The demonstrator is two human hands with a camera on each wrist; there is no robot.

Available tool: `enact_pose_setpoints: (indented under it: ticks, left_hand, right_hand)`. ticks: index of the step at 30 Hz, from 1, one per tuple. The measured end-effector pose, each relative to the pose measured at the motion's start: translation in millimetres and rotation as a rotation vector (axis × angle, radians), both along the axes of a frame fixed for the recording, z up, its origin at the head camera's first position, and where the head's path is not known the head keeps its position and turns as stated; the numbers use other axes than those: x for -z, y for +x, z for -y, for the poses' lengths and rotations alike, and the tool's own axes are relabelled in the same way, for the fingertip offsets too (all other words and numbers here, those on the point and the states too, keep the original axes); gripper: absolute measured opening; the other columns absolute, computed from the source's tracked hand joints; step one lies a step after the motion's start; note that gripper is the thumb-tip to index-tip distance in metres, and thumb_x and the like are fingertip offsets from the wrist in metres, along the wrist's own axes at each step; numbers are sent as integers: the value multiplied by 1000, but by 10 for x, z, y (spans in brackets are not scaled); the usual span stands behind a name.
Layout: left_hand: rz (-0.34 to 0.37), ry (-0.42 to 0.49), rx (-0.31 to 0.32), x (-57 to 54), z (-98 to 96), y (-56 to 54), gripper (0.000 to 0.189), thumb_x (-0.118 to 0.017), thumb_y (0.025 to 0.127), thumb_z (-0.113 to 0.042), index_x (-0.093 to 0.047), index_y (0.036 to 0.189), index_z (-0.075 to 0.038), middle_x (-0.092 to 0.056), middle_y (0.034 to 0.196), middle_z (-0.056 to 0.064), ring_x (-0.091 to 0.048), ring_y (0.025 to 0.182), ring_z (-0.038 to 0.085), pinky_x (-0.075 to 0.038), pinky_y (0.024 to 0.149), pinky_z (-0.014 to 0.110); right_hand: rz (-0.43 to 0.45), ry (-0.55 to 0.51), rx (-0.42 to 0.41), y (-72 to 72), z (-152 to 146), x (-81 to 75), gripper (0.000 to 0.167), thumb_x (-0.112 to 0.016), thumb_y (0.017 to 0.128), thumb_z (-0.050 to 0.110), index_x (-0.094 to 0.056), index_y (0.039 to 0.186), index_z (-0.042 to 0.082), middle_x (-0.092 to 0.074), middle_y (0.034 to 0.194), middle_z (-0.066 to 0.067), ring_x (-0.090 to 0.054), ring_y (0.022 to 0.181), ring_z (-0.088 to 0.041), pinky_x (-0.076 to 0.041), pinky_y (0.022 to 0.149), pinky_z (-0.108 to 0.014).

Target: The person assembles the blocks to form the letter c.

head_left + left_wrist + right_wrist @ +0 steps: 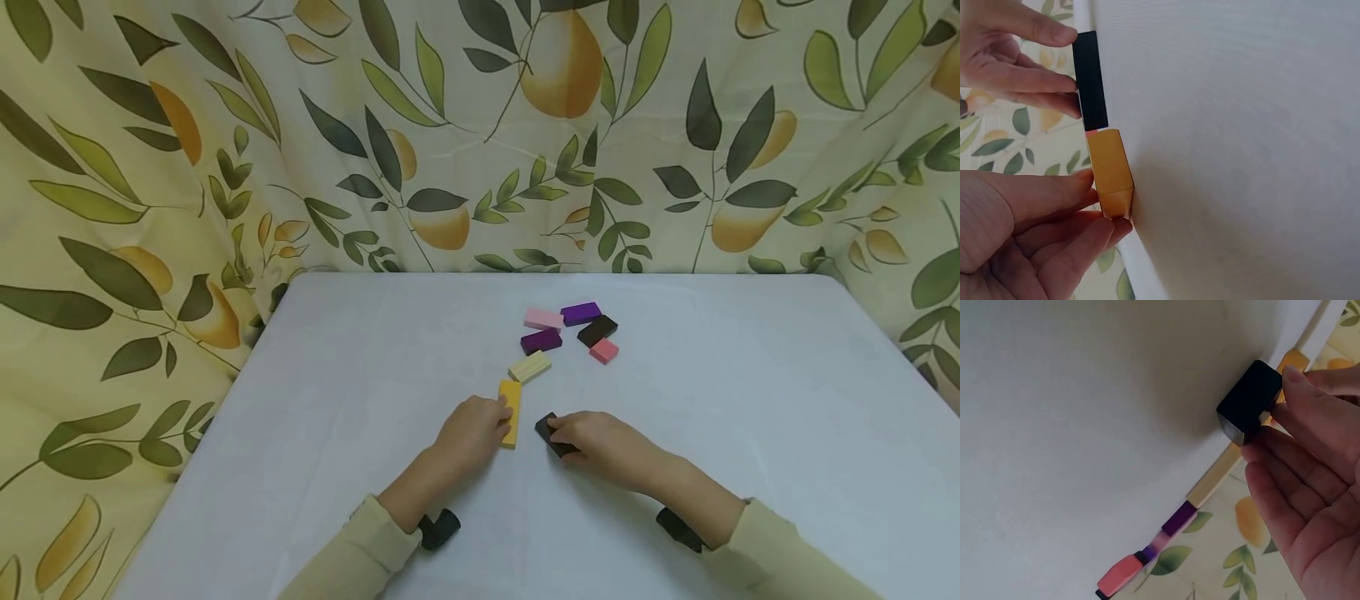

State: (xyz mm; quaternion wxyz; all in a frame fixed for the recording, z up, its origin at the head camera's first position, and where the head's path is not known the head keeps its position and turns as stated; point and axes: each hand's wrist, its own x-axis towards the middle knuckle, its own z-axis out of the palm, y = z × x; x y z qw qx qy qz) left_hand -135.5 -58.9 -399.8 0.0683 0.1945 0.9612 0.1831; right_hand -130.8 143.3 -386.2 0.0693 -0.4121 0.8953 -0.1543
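Observation:
My left hand (471, 433) pinches a long yellow block (514, 397) that lies on the table. In the left wrist view, the thumb and fingers grip the yellow block (1110, 161) from its two sides near one end. To its right, my right hand (607, 450) holds a black block (547, 423), set at a slant. The right wrist view shows this black block (1251, 397) between thumb and fingertips. A gap separates the two held blocks in the head view. Just beyond the yellow block's far end lies a pale wooden block (530, 367).
Farther back sit a dark purple block (542, 342), a light pink block (543, 318), a violet block (581, 313), a dark brown block (597, 331) and a small coral block (603, 351). A white cloth covers the table (375, 350). A leaf-patterned curtain (480, 167) hangs behind.

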Motion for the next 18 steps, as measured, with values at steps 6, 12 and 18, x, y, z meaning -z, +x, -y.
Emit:
enact_pose_setpoints:
  ticks: [6, 12, 18]
  left_hand:
    - [2, -8, -2, 4, -1, -11, 23, -63, 88, -13, -68, 109, -5, -58, 122, 8, -60, 99, 16, -41, 57, 15]
    - [-26, -9, 17, 16, 5, -7, 20, -64, 87, -13, -70, 104, -5, -59, 120, 9, -61, 97, 17, -43, 60, 16]
    - [-53, -6, 33, 22, 8, -9, 17, -65, 86, -13, -71, 100, -7, -60, 118, 9, -61, 92, 16, -39, 54, 16]
  right_hand:
    - [-4, 1, -44, 100, 62, -16, 25, -75, 73, 4, -70, 97, 0, -65, 107, -13, -62, 98, -27, -50, 79, -35]
    - [6, 10, -43, 177, 119, -9, 25, -76, 72, 5, -71, 97, 1, -65, 108, -13, -62, 98, -25, -50, 79, -33]
    - [25, 14, -41, 232, 167, -1, 26, -76, 72, 5, -71, 97, 0, -65, 108, -13, -61, 99, -24, -50, 79, -32]
